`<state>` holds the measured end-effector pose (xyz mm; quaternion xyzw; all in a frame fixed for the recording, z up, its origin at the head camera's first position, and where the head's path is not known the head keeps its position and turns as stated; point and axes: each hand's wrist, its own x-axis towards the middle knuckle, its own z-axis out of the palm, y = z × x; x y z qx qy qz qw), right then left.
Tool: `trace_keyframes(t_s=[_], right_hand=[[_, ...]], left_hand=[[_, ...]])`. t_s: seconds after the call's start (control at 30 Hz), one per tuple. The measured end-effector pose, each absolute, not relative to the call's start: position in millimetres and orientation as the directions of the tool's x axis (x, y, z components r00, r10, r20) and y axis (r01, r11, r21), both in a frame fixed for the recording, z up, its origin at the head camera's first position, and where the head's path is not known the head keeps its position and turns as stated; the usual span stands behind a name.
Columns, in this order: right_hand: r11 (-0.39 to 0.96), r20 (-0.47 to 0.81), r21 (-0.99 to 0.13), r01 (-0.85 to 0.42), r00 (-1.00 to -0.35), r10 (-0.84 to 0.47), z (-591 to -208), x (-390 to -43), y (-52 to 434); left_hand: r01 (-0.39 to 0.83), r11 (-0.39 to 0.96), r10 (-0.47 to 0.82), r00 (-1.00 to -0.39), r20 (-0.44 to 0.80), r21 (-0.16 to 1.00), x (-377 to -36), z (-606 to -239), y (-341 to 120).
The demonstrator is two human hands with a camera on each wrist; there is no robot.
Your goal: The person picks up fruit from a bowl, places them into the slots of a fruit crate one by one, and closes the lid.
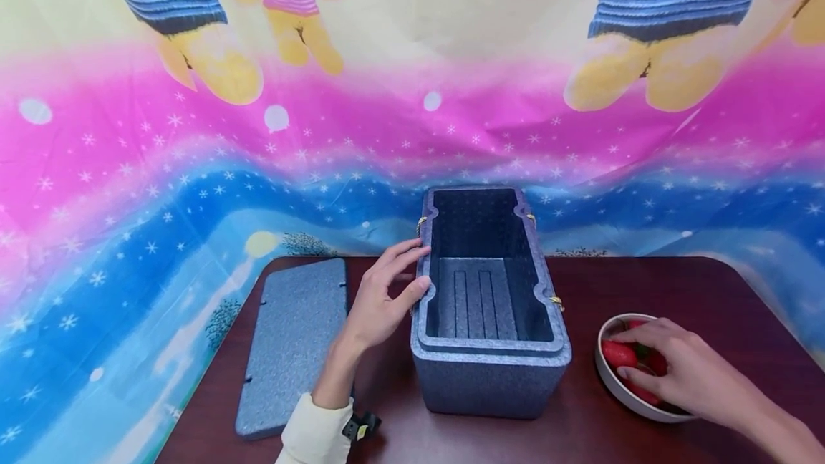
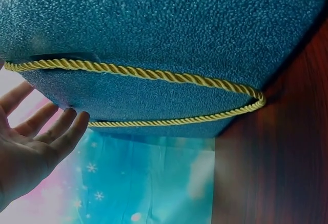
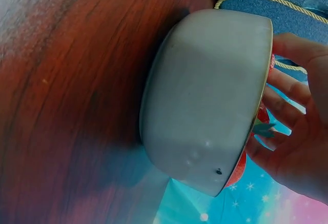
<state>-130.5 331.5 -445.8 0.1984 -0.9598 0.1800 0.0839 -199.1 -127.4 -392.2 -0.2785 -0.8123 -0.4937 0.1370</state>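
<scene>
A deep grey foam box stands lidless on the table, with nothing lying on its grooved floor. My left hand rests against its left rim, fingers extended and thumb at the edge. In the left wrist view, that hand is beside the box's wall and gold rope. To the right of the box is a white round bowl of red strawberries. My right hand reaches into it, thumb and forefinger on either side of a strawberry. In the right wrist view, the bowl's side hides the fingertips.
The flat grey foam lid lies on the table left of the box. Behind the dark red wooden table hangs a printed cloth with bears and snowflakes. Rope loops stick out at the box's right side.
</scene>
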Motion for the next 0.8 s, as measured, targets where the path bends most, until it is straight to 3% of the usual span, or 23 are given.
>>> trace_keyframes(t_s=[0.3, 0.8], right_hand=[[0.867, 0.244, -0.303, -0.397, -0.911, -0.332, -440.8, -128.6, 324.2], [0.850, 0.498, -0.226, -0.475, -0.807, -0.318, -422.3, -125.9, 325.3]], left_hand=[[0.556, 0.303, 0.287, -0.828, 0.482, 0.774, -198.7, -397.7, -126.7], [0.449, 0.278, 0.275, -0.884, 0.377, 0.849, -194.6, -393.7, -120.0]])
